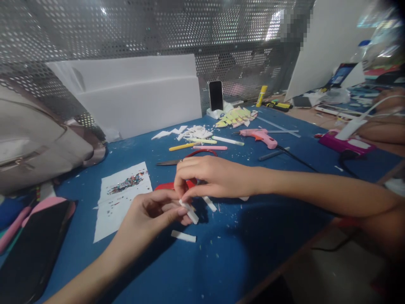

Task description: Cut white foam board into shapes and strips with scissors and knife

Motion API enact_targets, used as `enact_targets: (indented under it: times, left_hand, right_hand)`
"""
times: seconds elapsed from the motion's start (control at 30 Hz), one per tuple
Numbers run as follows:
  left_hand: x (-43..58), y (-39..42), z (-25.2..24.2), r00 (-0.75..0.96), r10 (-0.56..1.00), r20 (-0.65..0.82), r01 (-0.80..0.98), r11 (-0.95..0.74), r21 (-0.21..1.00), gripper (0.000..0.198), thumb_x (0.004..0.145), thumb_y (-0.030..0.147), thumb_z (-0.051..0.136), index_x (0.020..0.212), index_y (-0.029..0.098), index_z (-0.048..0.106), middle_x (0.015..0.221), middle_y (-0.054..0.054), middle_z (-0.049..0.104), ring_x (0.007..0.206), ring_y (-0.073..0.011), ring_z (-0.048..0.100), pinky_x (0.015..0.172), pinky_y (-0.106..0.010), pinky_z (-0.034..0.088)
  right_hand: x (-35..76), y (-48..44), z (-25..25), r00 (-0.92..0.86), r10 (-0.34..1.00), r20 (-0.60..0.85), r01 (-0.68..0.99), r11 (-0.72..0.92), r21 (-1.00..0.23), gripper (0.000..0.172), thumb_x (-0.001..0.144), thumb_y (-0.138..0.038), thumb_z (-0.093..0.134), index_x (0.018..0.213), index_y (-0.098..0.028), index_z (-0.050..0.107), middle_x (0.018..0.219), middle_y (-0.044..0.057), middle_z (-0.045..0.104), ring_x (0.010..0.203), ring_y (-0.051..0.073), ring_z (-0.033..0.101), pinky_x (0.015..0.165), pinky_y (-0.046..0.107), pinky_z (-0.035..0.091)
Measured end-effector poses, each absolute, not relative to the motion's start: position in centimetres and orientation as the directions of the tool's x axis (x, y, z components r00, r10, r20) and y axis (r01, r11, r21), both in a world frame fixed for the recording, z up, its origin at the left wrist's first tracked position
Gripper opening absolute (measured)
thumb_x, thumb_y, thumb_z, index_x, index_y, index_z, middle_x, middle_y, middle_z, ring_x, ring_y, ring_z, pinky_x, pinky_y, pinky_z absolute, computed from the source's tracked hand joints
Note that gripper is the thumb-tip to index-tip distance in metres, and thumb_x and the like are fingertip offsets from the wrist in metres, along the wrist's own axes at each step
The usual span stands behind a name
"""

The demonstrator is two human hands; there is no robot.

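My left hand [148,215] and my right hand [209,177] meet over the blue table [221,261]. Both pinch a small white foam strip [190,212] between fingertips. Another white strip [183,236] lies flat just below them, and a third [209,204] lies under my right hand. A red piece [164,186] shows behind the fingers, partly hidden.
White paper with glitter [122,198] lies left. Scissors with red handles [190,157], a pink glue gun [259,136], coloured sticks [196,146], foam scraps [196,133], a standing phone [216,96], a glue stick [261,96], a beige bag [41,143] and white foam boards [136,95] surround the spot.
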State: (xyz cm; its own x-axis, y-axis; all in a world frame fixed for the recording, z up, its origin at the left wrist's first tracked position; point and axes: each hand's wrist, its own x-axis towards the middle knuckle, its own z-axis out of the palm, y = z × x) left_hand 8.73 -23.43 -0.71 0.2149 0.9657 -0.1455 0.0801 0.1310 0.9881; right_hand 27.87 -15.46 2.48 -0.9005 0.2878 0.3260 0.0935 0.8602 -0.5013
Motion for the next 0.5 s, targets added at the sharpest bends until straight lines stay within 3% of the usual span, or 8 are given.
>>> enact_targets:
  times: [0.23,0.5]
  left_hand:
    - [8.3,-22.6,-1.1,0.179,0.976,-0.123,-0.015,0.127,0.992,0.010,0.076,0.026,0.078,0.078,0.019,0.071,0.070,-0.002,0.075,0.064,-0.0128,0.069,0.064,-0.019,0.055]
    - [7.7,-21.9,-0.9,0.062,0.997,-0.046,-0.121,0.053,0.991,0.005,0.079,0.020,0.074,0.083,0.021,0.072,0.077,0.002,0.076,0.077,-0.0127,0.072,0.071,-0.017,0.056]
  right_hand:
    - [27.6,-15.5,1.8,-0.891,0.241,0.385,0.156,0.958,-0.240,0.015,0.100,-0.024,0.046,0.097,-0.013,0.057,0.098,0.007,0.057,0.092,0.017,0.049,0.073,0.028,0.042]
    - [28.4,-14.6,3.2,-0.799,0.304,0.519,0.119,0.926,-0.359,0.011,0.094,-0.022,0.059,0.087,-0.014,0.060,0.087,0.002,0.062,0.085,0.012,0.053,0.079,0.027,0.041]
